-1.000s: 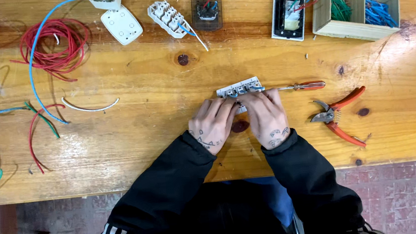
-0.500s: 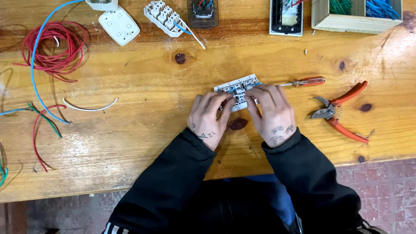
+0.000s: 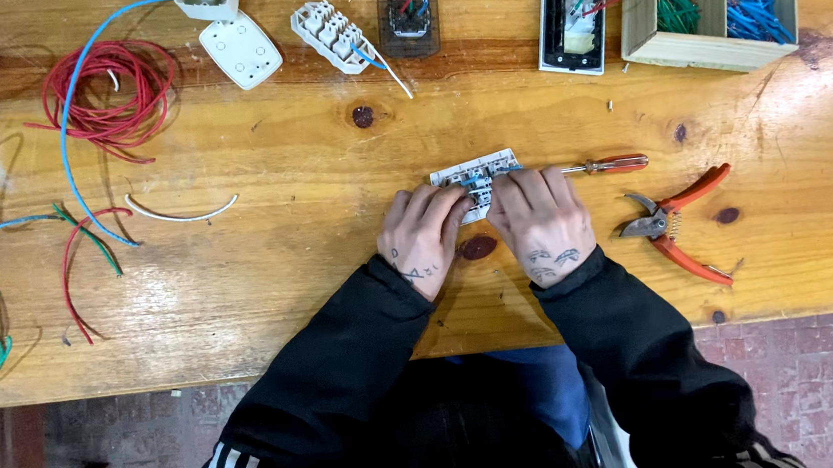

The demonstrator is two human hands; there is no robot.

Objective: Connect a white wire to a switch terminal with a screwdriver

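A screwdriver (image 3: 606, 164) lies right of the socket module (image 3: 472, 174), pliers (image 3: 679, 226) nearer the table (image 3: 290, 275) edge.

a workshop: wooden bench (image 3: 342, 301), wire coils (image 3: 108, 95), pliers (image 3: 677, 226), screwdriver (image 3: 606, 164).

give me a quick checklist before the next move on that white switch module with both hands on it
1. Both hands on the part: left hand and right hand grip the white switch module: ok.
2. Module resting on the wooden table: ok.
3. Screwdriver lying close to the right hand: ok.
4. Orange pliers clear of the hands, jaws open: ok.
5. Wires seated in the module's terminals: cannot tell, fingers cover them.
6. Spare wire in the wooden box: ok.
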